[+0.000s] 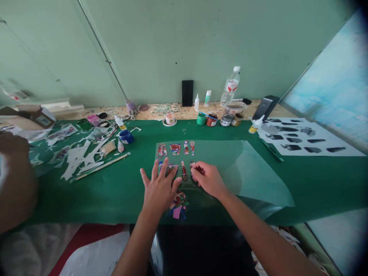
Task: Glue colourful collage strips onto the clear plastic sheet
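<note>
A clear plastic sheet (227,161) lies on the green tabletop with small colourful cut-out pieces on it in two rows. My left hand (161,184) rests flat with its fingers spread, partly covering a cut-out in the lower row. My right hand (208,178) is closed in a pinch at the rightmost patterned cut-out piece (192,164) of that row; its fingertips hide part of the piece. Between the hands lies a narrow cut-out (184,170). Near my left wrist sits a pile of coloured scraps (178,209).
Paint jars (212,119), a water bottle (230,86) and a black phone (187,93) stand at the back. White paper scraps (79,157) and a blue paint jar (125,137) are left. A printed sheet (310,138) lies right. Another person's arm (15,180) is at far left.
</note>
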{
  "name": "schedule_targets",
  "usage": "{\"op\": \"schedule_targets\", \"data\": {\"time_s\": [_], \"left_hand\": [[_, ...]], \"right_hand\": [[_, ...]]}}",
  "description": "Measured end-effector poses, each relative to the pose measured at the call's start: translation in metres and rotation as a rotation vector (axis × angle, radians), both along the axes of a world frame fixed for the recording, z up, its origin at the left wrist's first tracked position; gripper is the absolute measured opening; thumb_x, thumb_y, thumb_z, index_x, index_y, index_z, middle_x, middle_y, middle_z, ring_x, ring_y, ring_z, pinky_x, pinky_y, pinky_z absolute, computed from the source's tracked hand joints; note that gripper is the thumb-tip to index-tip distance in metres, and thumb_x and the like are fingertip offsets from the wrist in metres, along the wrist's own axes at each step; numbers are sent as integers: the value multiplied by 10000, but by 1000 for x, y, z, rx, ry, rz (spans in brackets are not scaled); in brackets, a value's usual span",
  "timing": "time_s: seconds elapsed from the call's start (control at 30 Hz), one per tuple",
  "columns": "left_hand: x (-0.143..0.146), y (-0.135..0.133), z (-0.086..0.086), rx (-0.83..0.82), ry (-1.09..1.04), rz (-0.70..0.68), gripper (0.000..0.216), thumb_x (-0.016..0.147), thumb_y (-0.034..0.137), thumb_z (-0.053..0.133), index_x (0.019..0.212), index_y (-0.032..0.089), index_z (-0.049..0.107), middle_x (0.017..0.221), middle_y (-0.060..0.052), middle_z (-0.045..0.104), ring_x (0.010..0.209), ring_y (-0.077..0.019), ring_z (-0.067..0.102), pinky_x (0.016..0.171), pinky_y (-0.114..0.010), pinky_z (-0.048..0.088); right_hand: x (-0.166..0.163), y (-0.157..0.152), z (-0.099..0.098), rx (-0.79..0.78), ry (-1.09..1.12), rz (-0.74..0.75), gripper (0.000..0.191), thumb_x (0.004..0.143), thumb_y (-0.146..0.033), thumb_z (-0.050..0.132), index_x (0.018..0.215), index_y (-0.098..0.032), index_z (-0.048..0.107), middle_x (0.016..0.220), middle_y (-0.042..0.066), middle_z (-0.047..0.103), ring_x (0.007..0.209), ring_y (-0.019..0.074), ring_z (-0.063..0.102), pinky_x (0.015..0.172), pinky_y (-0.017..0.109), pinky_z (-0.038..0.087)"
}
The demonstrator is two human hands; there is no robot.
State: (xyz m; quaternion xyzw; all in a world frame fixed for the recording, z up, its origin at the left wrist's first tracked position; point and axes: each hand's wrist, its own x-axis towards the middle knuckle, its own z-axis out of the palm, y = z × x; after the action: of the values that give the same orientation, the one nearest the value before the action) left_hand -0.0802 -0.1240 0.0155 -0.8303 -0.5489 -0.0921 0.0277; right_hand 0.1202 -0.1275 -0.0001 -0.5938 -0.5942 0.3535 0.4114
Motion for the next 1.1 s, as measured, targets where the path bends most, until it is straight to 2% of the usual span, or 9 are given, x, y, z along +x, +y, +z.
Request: {"op": "schedule_targets", "data": {"time_s": [0.2,0.33,0.4,0.67,0.87,0.97,1.1], "left_hand": [[-12,-22,5,-30,52,37,430,1029,460,363,1398,395,573,1640,-7,338,1518,-378,253,1118,-829,111],[-19,-32,4,-33,67,69,452,1027,439,372,1465,422,483,1647,4,322,1515,-373,263,1121,-822,130],[-19,-30,2,-37,71,77,471,1024,451,379,1488,417,451,1648,-3,320,1513,-377,265,1124,-817,138],[-13,-4,-4,-25,65,58,527,1023,544,326,1473,330,498,1649,-44,320,1521,-373,236,1139,-802,105],[-16,-31,-1,-53,48,68,510,1026,482,365,1494,311,472,1645,-42,326,1515,-363,259,1158,-784,113],[-21,-44,3,-70,51,62,482,1018,469,390,1453,316,530,1642,-37,330,1513,-370,266,1167,-779,107],[-23,-47,8,-69,45,58,459,1012,473,400,1405,321,583,1633,-25,350,1509,-371,281,1176,-770,111]], "right_hand": [[0,-2,2,4,1,8,184,915,-347,541,838,-211,637,631,-11,632,509,129,572,507,250,433],[0,-2,2,-1,5,5,188,913,-349,540,826,-210,632,630,-10,632,502,127,565,508,251,435],[0,-2,2,-3,7,6,184,912,-350,543,832,-210,632,626,-8,633,506,132,570,513,253,440],[1,-3,1,25,-3,16,213,923,-369,538,787,-216,597,620,-9,627,504,134,567,525,259,448],[1,-2,1,17,-11,2,214,914,-381,546,785,-219,602,626,4,633,499,142,561,508,264,440],[1,-3,-1,28,1,2,211,912,-388,547,802,-221,614,624,7,637,499,146,560,508,269,439],[1,-3,-2,27,16,2,209,915,-387,548,808,-221,615,626,6,639,499,144,559,517,270,436]]}}
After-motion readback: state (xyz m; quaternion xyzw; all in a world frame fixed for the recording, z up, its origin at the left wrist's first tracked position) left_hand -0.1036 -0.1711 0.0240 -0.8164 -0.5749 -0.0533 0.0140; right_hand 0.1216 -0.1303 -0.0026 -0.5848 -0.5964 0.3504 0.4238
